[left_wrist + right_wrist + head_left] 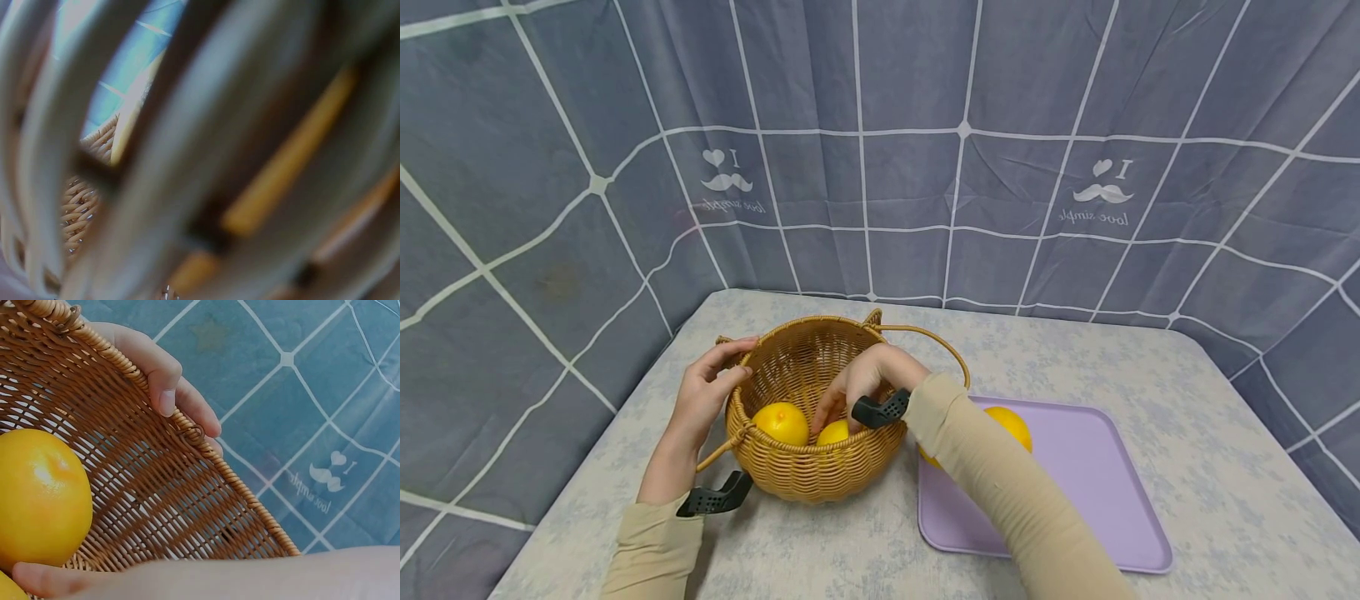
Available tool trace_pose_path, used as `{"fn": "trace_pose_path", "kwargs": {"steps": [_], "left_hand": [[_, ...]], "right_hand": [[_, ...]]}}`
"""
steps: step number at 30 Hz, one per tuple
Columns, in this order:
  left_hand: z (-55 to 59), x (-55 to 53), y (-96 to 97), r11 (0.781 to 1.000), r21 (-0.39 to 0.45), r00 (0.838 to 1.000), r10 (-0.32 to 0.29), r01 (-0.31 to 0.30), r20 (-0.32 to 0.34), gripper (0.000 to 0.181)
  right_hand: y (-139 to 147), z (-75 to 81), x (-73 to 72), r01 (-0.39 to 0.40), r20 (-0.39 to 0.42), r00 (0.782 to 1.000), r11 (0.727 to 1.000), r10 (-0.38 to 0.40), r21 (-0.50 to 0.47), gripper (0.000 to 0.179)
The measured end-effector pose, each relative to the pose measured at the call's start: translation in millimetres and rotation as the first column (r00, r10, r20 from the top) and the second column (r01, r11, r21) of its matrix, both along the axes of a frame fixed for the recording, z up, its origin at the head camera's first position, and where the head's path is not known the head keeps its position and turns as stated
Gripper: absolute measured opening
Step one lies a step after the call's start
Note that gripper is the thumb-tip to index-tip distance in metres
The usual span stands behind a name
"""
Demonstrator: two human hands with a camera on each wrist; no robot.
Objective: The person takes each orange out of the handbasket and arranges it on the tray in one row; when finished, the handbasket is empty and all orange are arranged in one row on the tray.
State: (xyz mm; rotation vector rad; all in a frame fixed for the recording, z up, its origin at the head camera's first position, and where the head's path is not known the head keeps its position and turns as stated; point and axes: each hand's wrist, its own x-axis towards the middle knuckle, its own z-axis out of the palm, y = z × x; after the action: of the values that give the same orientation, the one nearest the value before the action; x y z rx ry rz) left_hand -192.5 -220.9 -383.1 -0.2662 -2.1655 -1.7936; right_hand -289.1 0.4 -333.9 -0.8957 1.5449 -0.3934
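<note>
A round wicker basket (820, 475) stands on the table, its mouth tipped toward me. My left hand (700, 387) grips its left rim, with the thumb over the edge, as the right wrist view also shows. Blurred wicker strands (187, 156) fill most of the left wrist view. Inside the basket lies a smooth, round yellow fruit (781, 423). Beside it, my right hand (868, 379) reaches down into the basket with fingers bent round a second yellow fruit (833, 432), which the hand and rim partly cover.
Right of the basket lies a lilac tray (1097, 483). On it is yellow fruit (1011, 425), partly behind my right sleeve. The basket's loop handle (940, 340) sticks out to the right, toward the tray. A grey checked curtain (910, 183) hangs behind the table.
</note>
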Motion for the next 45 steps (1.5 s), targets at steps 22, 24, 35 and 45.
{"fn": "trace_pose_path", "kwargs": {"steps": [22, 24, 35, 45], "left_hand": [[-0.3, 0.1, -0.5, 1.0, -0.004, 1.0, -0.007, 0.007, 0.004, 0.033], [-0.3, 0.2, -0.5, 1.0, -0.005, 1.0, -0.007, 0.007, 0.004, 0.033], [-0.4, -0.2, -0.5, 1.0, 0.004, 1.0, -0.013, 0.013, 0.004, 0.032], [0.1, 1.0, 0.1, 1.0, 0.012, 1.0, -0.012, 0.012, -0.005, 0.032]], "right_hand": [[0.3, 1.2, -1.7, -0.088, -0.275, 0.96, 0.988, 0.05, -0.125, 0.059], [0.3, 1.1, -2.5, -0.108, -0.27, 0.961, 0.981, 0.06, -0.164, 0.06], [4.2, 2.5, -5.0, -0.061, -0.143, 0.99, 0.905, 0.0, -0.422, 0.065], [6.4, 1.7, -7.8, 0.009, -0.068, 0.996, 0.824, -0.057, -0.566, 0.066]]}}
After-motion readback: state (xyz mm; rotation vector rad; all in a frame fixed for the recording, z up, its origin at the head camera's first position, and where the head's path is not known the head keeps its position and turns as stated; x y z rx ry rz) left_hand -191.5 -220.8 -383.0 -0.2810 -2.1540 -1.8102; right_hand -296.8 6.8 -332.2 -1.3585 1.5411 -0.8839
